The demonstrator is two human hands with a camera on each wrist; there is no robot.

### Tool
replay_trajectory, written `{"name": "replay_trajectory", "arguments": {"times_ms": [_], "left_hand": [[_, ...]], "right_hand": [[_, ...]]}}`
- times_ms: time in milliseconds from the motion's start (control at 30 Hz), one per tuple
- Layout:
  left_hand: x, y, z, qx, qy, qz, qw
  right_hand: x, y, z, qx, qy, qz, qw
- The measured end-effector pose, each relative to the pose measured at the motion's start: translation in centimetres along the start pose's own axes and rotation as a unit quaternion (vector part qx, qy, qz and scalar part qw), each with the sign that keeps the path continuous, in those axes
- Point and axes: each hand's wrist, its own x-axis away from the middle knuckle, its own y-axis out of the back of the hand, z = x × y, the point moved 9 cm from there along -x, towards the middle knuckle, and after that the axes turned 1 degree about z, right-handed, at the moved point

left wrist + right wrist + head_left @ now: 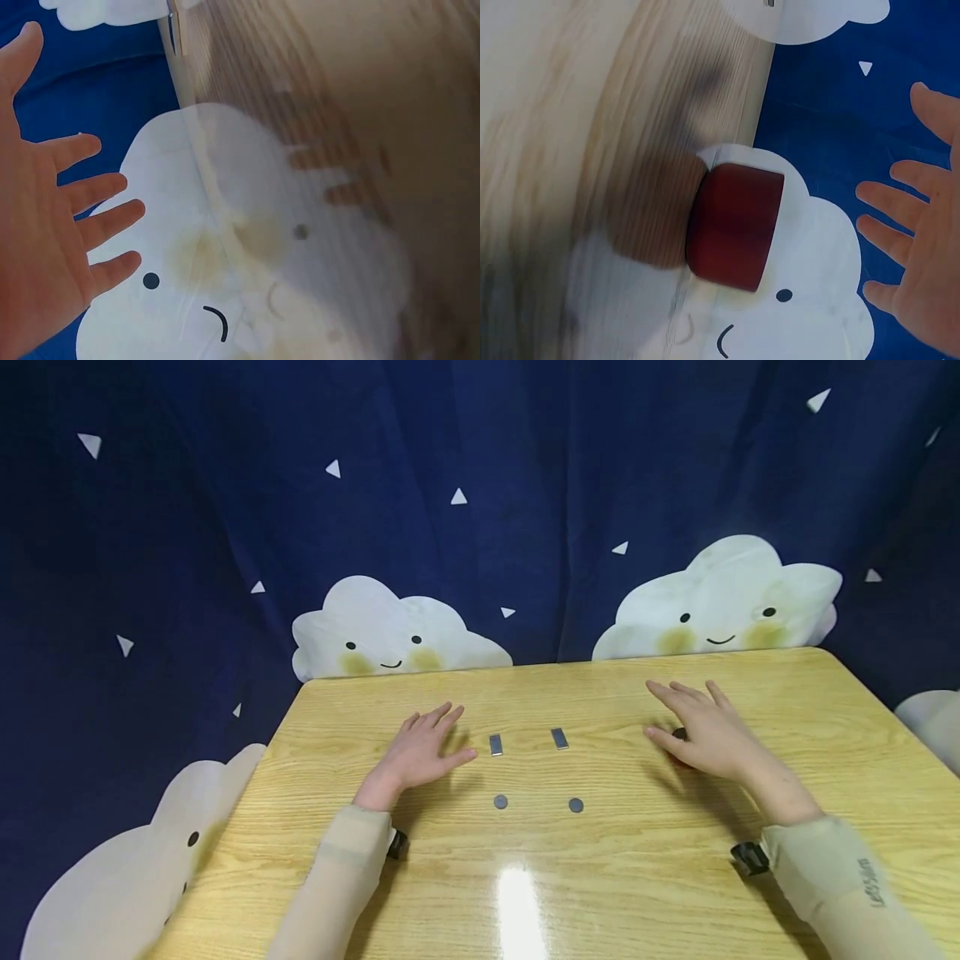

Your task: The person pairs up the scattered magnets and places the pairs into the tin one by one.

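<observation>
On the wooden table (600, 877) lie two small grey metal bars (496, 744) (559, 738) side by side, with two grey discs (500, 802) (575, 805) nearer me. My left hand (423, 752) hovers flat, fingers spread, left of the bars; the left wrist view shows its open palm (45, 247) holding nothing. My right hand (701, 735) is spread palm down to the right of the bars, above a dark red round block (735, 225) that peeks out under it (679, 734). The right wrist view shows the fingers (907, 232) straight, apart from the block.
A dark blue curtain (480, 485) with white smiling clouds hangs behind and around the table. The table's far edge (562, 662) runs just beyond my hands. A glare patch (517, 902) lies on the near tabletop.
</observation>
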Motion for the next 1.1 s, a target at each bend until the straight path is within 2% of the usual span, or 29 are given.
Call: {"name": "replay_trajectory", "arguments": {"times_ms": [267,567,733,1100], "left_hand": [[-0.3,-0.6,-0.2,0.007,0.013,0.010,0.9998],[-0.9,-0.5,-1.0,0.003,0.006,0.004,1.0000],[-1.1,-0.7,-1.4,0.009,0.003,0.004,0.9999],[-1.4,-1.0,-2.1,0.003,-0.008,0.002,1.0000]], "right_hand": [[-0.8,-1.0,1.2,0.003,0.018,0.009,1.000],[-1.5,-1.7,2.2,-0.007,0.026,0.016,1.000],[-1.9,-2.5,3.0,0.001,0.031,0.032,0.999],[-2.8,-3.8,4.3,0.013,0.040,0.034,0.999]]}}
